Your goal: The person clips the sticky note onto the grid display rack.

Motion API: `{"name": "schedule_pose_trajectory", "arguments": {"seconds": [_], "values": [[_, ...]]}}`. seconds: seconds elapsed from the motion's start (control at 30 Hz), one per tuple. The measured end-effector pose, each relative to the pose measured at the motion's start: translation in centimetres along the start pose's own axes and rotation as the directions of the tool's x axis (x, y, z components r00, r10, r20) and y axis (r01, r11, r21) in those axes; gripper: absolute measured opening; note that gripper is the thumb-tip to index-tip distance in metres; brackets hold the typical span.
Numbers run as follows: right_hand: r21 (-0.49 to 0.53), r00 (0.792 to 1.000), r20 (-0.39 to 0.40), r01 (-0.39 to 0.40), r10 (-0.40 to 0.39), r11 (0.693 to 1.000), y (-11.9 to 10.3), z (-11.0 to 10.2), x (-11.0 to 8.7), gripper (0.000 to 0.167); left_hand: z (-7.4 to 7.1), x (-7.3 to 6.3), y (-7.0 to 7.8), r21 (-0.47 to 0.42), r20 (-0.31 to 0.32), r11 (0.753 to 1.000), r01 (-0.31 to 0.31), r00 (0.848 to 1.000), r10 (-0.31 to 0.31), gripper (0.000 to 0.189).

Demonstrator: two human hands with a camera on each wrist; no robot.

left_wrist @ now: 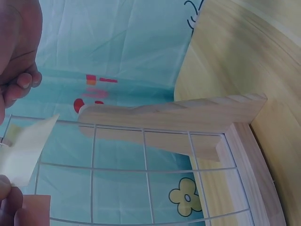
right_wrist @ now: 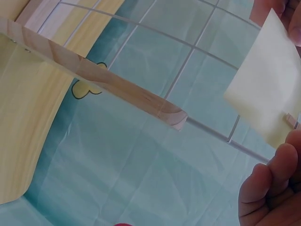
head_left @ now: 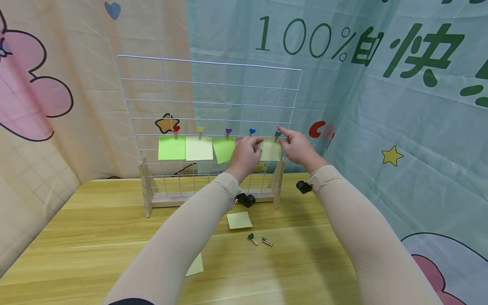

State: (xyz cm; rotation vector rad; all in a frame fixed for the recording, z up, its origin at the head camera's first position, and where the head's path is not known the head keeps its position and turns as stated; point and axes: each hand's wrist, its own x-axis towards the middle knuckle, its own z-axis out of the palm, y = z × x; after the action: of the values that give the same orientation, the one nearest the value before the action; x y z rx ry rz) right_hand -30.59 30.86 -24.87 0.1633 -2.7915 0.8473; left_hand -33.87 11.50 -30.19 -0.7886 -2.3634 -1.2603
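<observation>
A white wire grid [head_left: 211,101] stands upright in a wooden base [head_left: 209,199]. At its right part hangs a pale yellow sticky note [head_left: 271,150], under a mini clothespin with a green heart [head_left: 277,134]. My left hand [head_left: 247,156] pinches the note's left edge, covering part of a pink note behind it. With index finger and thumb around the green-heart clothespin, my right hand [head_left: 299,147] grips it at the note's top right. The note tilts away from the wires in the right wrist view, where the clothespin [right_wrist: 292,120] shows only partly.
To the left hang a bright green note [head_left: 171,148], a pale note [head_left: 199,149] and another green note [head_left: 224,149], with heart clothespins. On the wooden table lie a loose yellow note [head_left: 239,220], two clothespins [head_left: 253,239], and another note [head_left: 195,266] partly under the left forearm.
</observation>
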Motion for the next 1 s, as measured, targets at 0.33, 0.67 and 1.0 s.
{"name": "schedule_pose_trajectory", "arguments": {"seconds": [0.33,0.67,1.0], "values": [[0.043,1.000,-0.026,0.001,0.000,0.999,0.6,0.3,-0.5,0.056,-0.7,-0.7,0.5,0.016,-0.005,1.000,0.015,1.000,-0.015,0.031],[0.052,0.997,-0.056,0.047,-0.044,0.998,1.3,0.1,-1.2,0.056,-2.5,-1.4,-0.4,-0.029,0.049,0.999,0.023,0.999,-0.021,0.035],[0.002,0.995,-0.076,0.065,-0.065,0.998,0.7,0.2,-1.7,0.057,-3.7,-1.7,-1.2,-0.023,0.065,1.000,0.001,0.998,0.000,0.035]]}}
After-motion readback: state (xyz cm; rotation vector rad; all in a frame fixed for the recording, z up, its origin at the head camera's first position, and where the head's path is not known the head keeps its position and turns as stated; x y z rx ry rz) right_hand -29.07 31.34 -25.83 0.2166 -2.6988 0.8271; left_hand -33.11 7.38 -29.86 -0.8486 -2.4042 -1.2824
